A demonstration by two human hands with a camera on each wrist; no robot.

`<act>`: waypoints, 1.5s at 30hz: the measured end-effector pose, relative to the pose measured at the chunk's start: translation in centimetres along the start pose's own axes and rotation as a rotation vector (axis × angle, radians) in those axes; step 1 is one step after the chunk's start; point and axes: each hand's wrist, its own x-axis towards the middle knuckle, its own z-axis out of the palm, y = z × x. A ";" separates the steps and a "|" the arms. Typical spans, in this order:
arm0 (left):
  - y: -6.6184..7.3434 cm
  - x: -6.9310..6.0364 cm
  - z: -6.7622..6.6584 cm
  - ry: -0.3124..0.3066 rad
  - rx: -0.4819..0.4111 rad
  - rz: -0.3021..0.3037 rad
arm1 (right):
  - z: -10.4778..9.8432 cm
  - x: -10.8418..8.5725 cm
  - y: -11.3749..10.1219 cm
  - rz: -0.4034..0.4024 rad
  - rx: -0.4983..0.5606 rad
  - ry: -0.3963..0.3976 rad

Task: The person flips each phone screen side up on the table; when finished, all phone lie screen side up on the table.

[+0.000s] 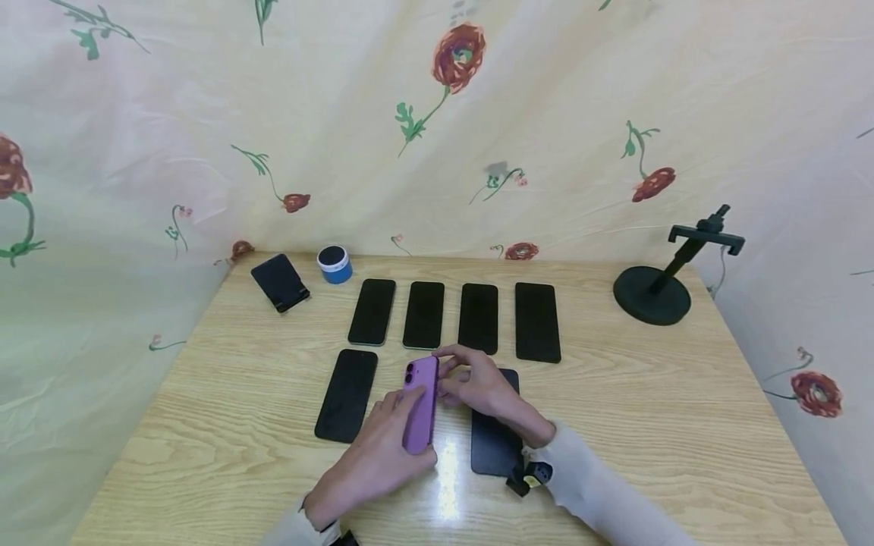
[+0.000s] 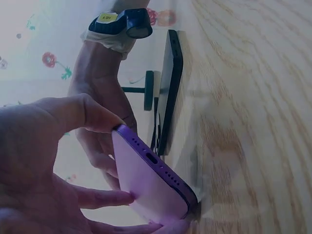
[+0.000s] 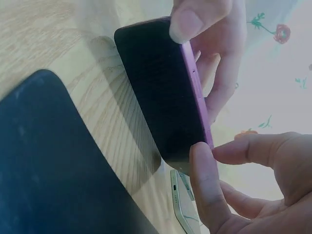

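Note:
A purple smartphone (image 1: 421, 406) stands tilted on one long edge at the table's middle. Its purple back with the cameras shows in the head view, its black screen (image 3: 151, 87) in the right wrist view. My left hand (image 1: 385, 447) grips it near the bottom end, thumb at the raised edge and fingers against the back (image 2: 141, 190). At the top end of that raised edge, my right hand (image 1: 478, 383) pinches the phone between thumb and finger. Under my right forearm lies a dark phone (image 1: 496, 447), partly hidden. Another black phone (image 1: 346, 395) lies left of the purple one.
Several phones lie face-up in a row behind, such as the rightmost one (image 1: 537, 322). At the back left are a black folding stand (image 1: 280, 282) and a blue-and-white cylinder (image 1: 334, 265). A black stand (image 1: 652, 296) with a round base rises at the back right.

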 end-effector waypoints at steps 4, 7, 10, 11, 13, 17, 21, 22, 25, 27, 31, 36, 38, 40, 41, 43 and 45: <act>-0.2 0.0 -0.1 0.003 -0.025 0.017 | 0.1 0.1 0.3 -0.034 0.017 0.007; -0.4 0.0 -0.2 0.000 -0.051 0.029 | 0.1 0.1 0.7 -0.052 0.016 0.011; -0.5 0.1 -0.2 -0.001 -0.079 0.037 | 0.2 0.1 1.0 -0.053 0.006 0.003; -0.6 0.1 -0.3 -0.002 -0.089 0.037 | 0.3 0.1 1.1 -0.052 -0.004 -0.004; -0.7 0.1 -0.4 -0.005 -0.105 0.034 | 0.4 0.1 1.3 -0.037 -0.013 -0.024; -0.9 0.2 -0.8 -0.017 -0.183 0.054 | 0.5 0.0 1.5 -0.008 -0.029 -0.064; -1.1 0.4 -1.2 -0.028 -0.284 0.092 | 0.6 0.0 1.5 0.010 -0.029 -0.075; -1.1 0.4 -1.2 -0.029 -0.302 0.097 | 0.6 0.0 1.5 0.013 -0.030 -0.072; -1.3 0.4 -1.4 -0.032 -0.342 0.095 | 0.7 0.0 1.4 0.034 -0.038 -0.058; -1.5 0.4 -1.5 -0.025 -0.361 0.093 | 0.8 0.1 1.4 0.047 -0.042 -0.047; -1.9 0.4 -1.6 0.002 -0.382 0.086 | 0.9 0.1 1.4 0.054 -0.077 -0.023; -2.5 0.4 -1.6 0.033 -0.379 0.069 | 1.1 0.3 1.4 0.042 -0.160 0.014; -2.7 0.4 -1.7 0.050 -0.373 0.065 | 1.2 0.4 1.4 0.038 -0.168 0.019; -2.7 0.4 -1.7 0.070 -0.370 0.058 | 1.3 0.4 1.5 0.031 -0.181 0.026; -2.8 0.4 -1.8 0.079 -0.366 0.055 | 1.3 0.4 1.4 0.030 -0.188 0.032; -2.9 0.4 -1.9 0.097 -0.356 0.045 | 1.4 0.5 1.4 0.030 -0.219 0.050; -3.1 0.5 -1.9 0.115 -0.346 0.036 | 1.6 0.5 1.4 0.029 -0.256 0.074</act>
